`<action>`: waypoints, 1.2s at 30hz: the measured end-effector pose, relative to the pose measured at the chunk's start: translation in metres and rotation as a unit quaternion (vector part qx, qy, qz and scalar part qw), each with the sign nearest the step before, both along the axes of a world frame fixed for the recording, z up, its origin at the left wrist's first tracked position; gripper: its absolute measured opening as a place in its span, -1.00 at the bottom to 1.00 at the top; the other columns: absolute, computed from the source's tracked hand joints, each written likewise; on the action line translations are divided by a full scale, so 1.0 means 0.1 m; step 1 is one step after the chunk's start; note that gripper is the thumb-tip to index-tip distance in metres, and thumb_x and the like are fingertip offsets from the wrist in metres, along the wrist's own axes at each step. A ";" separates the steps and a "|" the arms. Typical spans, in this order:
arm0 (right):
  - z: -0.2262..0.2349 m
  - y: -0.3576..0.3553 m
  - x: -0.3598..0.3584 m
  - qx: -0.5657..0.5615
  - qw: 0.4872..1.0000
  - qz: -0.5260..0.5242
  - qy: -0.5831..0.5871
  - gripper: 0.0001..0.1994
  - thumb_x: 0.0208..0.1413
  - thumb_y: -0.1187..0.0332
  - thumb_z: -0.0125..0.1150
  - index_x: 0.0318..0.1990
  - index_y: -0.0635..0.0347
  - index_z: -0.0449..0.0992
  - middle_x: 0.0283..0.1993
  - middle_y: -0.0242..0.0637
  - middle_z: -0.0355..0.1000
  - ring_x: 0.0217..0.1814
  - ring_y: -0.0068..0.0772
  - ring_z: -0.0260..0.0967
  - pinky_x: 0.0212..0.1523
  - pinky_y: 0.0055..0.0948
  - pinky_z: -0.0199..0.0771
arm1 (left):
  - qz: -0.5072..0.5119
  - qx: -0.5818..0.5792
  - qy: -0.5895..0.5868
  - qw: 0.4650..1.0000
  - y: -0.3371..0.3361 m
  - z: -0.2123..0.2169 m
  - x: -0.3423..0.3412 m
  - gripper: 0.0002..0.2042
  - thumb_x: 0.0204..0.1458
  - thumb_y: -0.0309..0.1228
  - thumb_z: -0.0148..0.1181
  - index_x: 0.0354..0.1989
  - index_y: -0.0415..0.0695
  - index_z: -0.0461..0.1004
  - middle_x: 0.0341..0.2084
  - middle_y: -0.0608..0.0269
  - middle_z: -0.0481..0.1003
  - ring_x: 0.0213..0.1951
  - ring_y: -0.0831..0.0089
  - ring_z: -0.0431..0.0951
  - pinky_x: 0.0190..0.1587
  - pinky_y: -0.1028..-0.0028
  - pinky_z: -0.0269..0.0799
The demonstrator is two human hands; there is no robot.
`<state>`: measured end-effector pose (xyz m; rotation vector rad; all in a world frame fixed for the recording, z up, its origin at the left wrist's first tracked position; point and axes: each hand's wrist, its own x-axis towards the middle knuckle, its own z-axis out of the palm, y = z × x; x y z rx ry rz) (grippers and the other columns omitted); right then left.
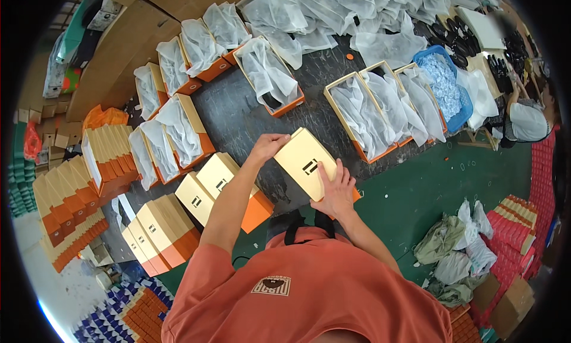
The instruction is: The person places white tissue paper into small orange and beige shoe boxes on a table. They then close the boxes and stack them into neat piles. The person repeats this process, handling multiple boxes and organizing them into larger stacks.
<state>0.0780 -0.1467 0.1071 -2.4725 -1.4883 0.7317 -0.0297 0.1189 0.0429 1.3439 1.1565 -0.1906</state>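
A closed shoebox (pixel 304 164) with a cream lid and orange base is held between my two hands at the table's near edge. My left hand (pixel 270 148) grips its far left corner, fingers bent over the edge. On the near right side, my right hand (pixel 336 189) spans the lid and the box's side, thumb on top. Left of it, more lidded shoeboxes (pixel 217 175) stand by my left forearm. Beyond it lies an open shoebox (pixel 296 100) with white tissue paper and something dark inside. To the right, several open tissue-filled boxes (pixel 373 160) stand in a row.
White tissue sheets (pixel 333 10) are heaped at the table's far side. A blue basket (pixel 463 118) holds small pale packets. Stacked shoeboxes (pixel 107 158) crowd the left. Dark shoes (pixel 455 36) and another person (pixel 528 120) are at the far right. Crumpled sacks (pixel 455 265) lie on the green floor.
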 end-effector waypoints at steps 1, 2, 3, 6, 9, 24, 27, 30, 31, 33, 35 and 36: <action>-0.05 -0.05 0.00 0.043 0.999 -0.007 -0.001 0.17 -0.37 -0.03 0.59 0.54 -0.13 0.12 0.52 0.27 -0.20 0.44 0.38 -0.08 0.31 0.22 0.04 | -0.061 0.080 0.057 0.993 0.09 0.10 0.07 -0.58 0.10 -0.08 0.39 -0.01 -0.14 0.70 -0.17 0.10 0.68 -0.05 0.26 0.65 0.08 0.33 0.48; -0.08 -0.10 -0.02 0.085 0.996 -0.014 -0.002 0.17 -0.38 -0.04 0.59 0.53 -0.13 0.14 0.52 0.26 -0.19 0.44 0.37 -0.07 0.30 0.22 0.05 | -0.052 0.242 0.030 0.968 0.14 0.20 0.11 -0.59 0.05 -0.09 0.41 -0.05 -0.14 0.70 -0.13 0.09 0.66 0.00 0.21 0.61 0.11 0.30 0.46; -0.03 -0.10 -0.06 0.087 0.996 -0.017 0.012 0.15 -0.39 -0.05 0.58 0.51 -0.05 0.18 0.52 0.24 -0.16 0.43 0.34 -0.06 0.30 0.21 0.05 | -0.044 0.400 -0.002 0.916 0.20 0.38 0.21 -0.59 0.01 -0.10 0.44 -0.09 -0.14 0.71 -0.09 0.09 0.63 0.06 0.15 0.57 0.15 0.27 0.43; 0.21 -0.16 -0.27 0.207 0.960 -0.003 0.187 0.25 -0.33 -0.02 0.64 0.55 0.13 -0.01 0.52 0.26 -0.17 0.52 0.46 -0.15 0.43 0.26 0.01 | -0.096 0.668 -0.048 0.737 0.50 0.56 0.51 -0.71 -0.07 -0.21 0.44 -0.23 -0.12 0.69 -0.02 0.08 0.56 0.13 0.04 0.47 0.21 0.17 0.37; 0.27 -0.21 -0.17 0.275 0.932 -0.072 0.226 0.34 -0.32 0.03 0.67 0.57 0.22 -0.17 0.53 0.22 -0.17 0.60 0.32 -0.19 0.53 0.11 -0.04 | -0.270 0.622 0.016 0.735 0.68 0.20 0.45 -0.85 -0.07 -0.38 0.36 -0.33 -0.14 0.66 -0.09 0.04 0.56 0.05 0.02 0.49 0.17 0.13 0.39; -0.23 -0.50 -0.06 0.047 0.995 -0.073 -0.047 0.20 -0.30 -0.06 0.61 0.57 -0.21 0.01 0.55 0.24 -0.19 0.48 0.35 -0.05 0.37 0.33 0.06 | -0.140 0.410 0.032 0.901 0.29 0.54 0.57 -0.69 0.29 -0.32 -0.06 -0.03 -0.27 0.52 0.00 -0.13 0.56 0.08 -0.09 0.53 0.14 0.02 0.44; -0.07 0.50 0.10 0.066 0.996 -0.057 -0.032 0.19 -0.30 -0.07 0.60 0.57 -0.28 0.02 0.55 0.24 -0.17 0.46 0.34 -0.03 0.28 0.28 0.13 | -0.242 0.326 0.104 0.908 0.25 0.42 0.75 -0.60 0.33 -0.17 -0.16 0.01 -0.23 0.50 -0.08 -0.08 0.60 0.04 -0.09 0.56 0.10 -0.02 0.45; -0.04 0.93 0.16 -0.063 0.997 -0.035 -0.026 0.18 -0.31 -0.09 0.58 0.57 -0.32 0.04 0.55 0.23 -0.15 0.44 0.32 0.00 0.20 0.17 0.17 | -0.172 0.393 0.116 0.896 0.17 0.05 0.76 -0.62 0.33 -0.15 -0.15 -0.04 -0.18 0.50 -0.09 -0.04 0.60 0.01 -0.05 0.57 0.09 -0.01 0.46; -0.07 1.00 0.12 -0.075 0.995 -0.037 -0.047 0.19 -0.34 -0.10 0.57 0.56 -0.35 0.04 0.55 0.22 -0.14 0.42 0.29 0.03 0.18 0.10 0.18 | -0.135 0.420 0.119 0.890 0.19 0.00 0.75 -0.64 0.32 -0.16 -0.13 -0.06 -0.17 0.51 -0.08 -0.03 0.59 0.01 -0.03 0.56 0.08 0.01 0.46; -0.12 1.13 0.14 -0.052 0.996 -0.024 -0.065 0.20 -0.34 -0.10 0.58 0.57 -0.35 0.02 0.55 0.22 -0.14 0.41 0.28 0.05 0.18 0.11 0.18 | -0.077 0.469 0.044 0.879 0.30 -0.09 0.76 -0.68 0.31 -0.17 -0.08 -0.12 -0.16 0.50 -0.04 -0.01 0.56 0.03 0.02 0.55 0.09 0.03 0.44; -0.10 0.85 0.01 -0.061 0.996 -0.006 -0.071 0.21 -0.34 -0.12 0.58 0.57 -0.34 0.01 0.54 0.21 -0.13 0.38 0.26 0.08 0.17 0.11 0.21 | -0.049 0.386 -0.059 0.919 0.24 -0.10 0.49 -0.66 0.28 -0.14 0.05 0.01 -0.15 0.48 0.12 0.03 0.48 0.17 -0.01 0.45 0.24 -0.10 0.29; -0.17 0.93 0.10 -0.039 0.996 -0.007 -0.086 0.23 -0.35 -0.15 0.58 0.58 -0.33 0.00 0.54 0.20 -0.12 0.37 0.25 0.10 0.15 0.10 0.23 | -0.022 0.457 -0.059 0.887 0.35 0.02 0.38 -0.63 0.27 -0.13 0.07 0.08 -0.14 0.47 0.19 0.00 0.43 0.24 -0.05 0.38 0.29 -0.14 0.21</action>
